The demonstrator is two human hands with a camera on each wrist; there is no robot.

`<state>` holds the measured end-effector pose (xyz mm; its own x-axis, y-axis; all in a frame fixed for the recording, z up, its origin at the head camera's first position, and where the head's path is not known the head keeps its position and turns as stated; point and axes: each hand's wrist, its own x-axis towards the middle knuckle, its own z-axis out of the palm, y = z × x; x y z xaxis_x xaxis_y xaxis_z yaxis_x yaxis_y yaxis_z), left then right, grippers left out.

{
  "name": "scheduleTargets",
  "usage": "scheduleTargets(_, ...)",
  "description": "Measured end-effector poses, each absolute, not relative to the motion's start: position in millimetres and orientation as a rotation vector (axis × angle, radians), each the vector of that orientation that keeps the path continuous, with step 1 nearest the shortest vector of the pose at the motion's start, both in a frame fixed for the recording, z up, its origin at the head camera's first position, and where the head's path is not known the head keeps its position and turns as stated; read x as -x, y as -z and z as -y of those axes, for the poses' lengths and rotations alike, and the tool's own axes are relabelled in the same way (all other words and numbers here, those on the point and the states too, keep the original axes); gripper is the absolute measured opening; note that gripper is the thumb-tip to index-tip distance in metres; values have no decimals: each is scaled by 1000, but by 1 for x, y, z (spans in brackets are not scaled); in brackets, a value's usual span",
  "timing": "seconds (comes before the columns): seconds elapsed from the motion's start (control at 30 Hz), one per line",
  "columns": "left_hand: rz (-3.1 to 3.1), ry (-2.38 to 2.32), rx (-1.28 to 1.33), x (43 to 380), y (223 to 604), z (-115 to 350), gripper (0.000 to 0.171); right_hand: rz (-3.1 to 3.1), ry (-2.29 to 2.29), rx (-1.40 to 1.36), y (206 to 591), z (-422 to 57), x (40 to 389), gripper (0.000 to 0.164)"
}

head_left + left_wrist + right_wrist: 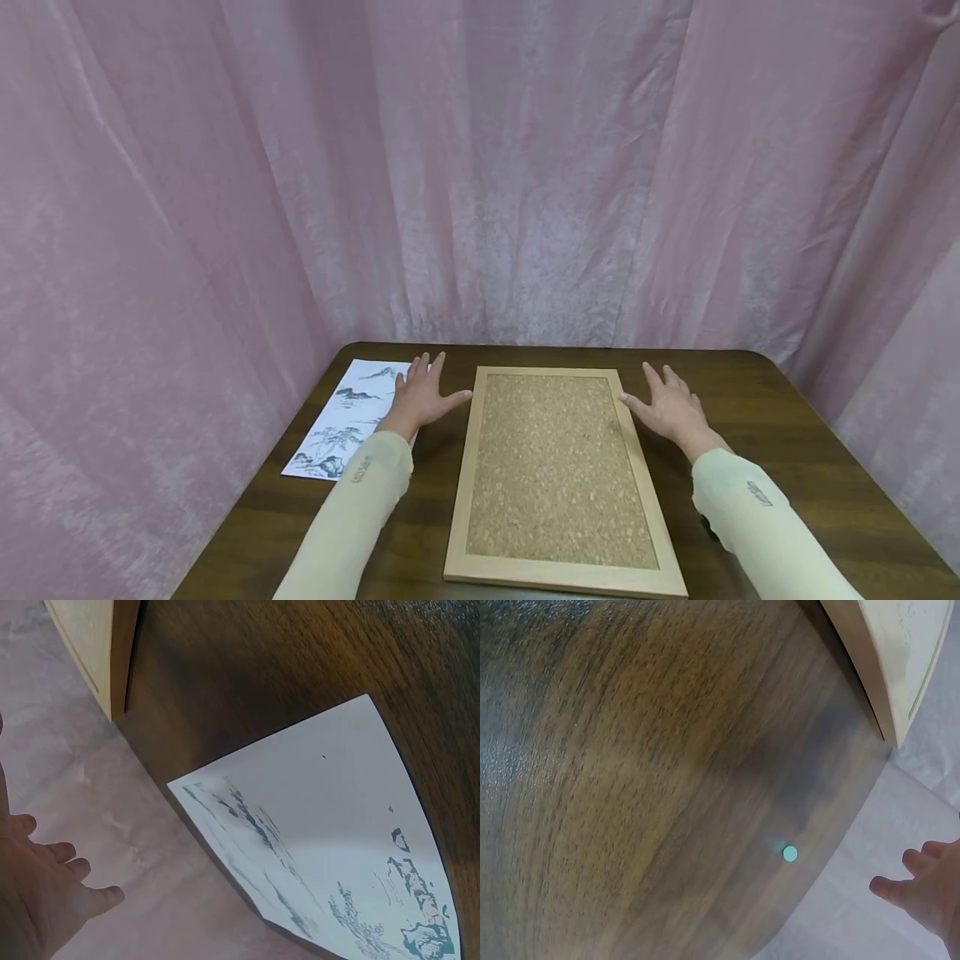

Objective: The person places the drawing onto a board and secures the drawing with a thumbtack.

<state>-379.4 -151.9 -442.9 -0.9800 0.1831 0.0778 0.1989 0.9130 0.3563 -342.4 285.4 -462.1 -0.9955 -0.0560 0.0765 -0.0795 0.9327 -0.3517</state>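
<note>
The person's left hand point(423, 396) and right hand point(671, 408) are held out on either side of a wood-framed corkboard point(558, 467), fingers spread wide and holding nothing, thumbs towards its long edges, though whether they touch it cannot be told. The corkboard lies flat on the dark wood-grain table point(750, 383), an ink-landscape sheet point(345, 408) to its left, partly covered by the left hand in the head view. The right wrist view shows a small pale-green disc point(790, 853) on the tabletop.
</note>
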Motion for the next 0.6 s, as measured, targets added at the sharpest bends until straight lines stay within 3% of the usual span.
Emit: scheduleTargets(0.6,2928,779,241,385,448,178,94,2896,-746,-71,459,-303,338,87)
